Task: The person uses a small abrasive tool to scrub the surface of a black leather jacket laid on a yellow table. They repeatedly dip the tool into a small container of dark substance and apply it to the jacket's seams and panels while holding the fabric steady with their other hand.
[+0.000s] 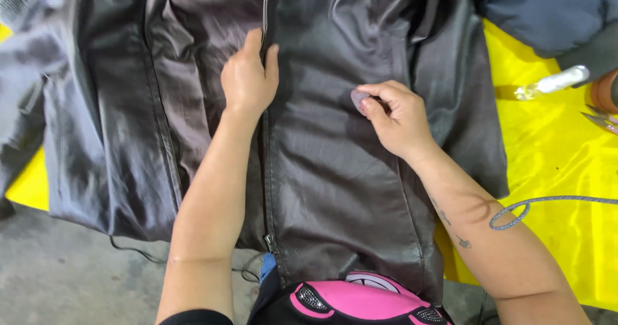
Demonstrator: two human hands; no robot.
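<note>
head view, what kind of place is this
Probably a garment repair or cleaning workshop. A dark brown leather jacket lies spread on a yellow plastic-covered worktable, with a clear bottle with a white cap and a grey braided cord beside it.

jacket (335, 170): dark brown leather or fake leather, smooth, with a soft shine and many wrinkles
zipper (265, 138): small metal teeth down the middle of the jacket, dull grey
left hand (248, 80): bare skin, lying flat on the jacket by the zipper
right hand (399, 116): bare skin, pinching a small soft-looking pale pad (358, 98) on the jacket
table cover (553, 170): bright yellow, smooth, a bit shiny, right of the jacket
cord (547, 201): grey, woven look, on the yellow cover
bottle (553, 82): clear and white plastic, glossy, right of the jacket
padded coat (541, 9): blue-grey cloth, matt, puffy, above the bottle
floor (64, 280): grey concrete, rough, matt, below the jacket
</note>
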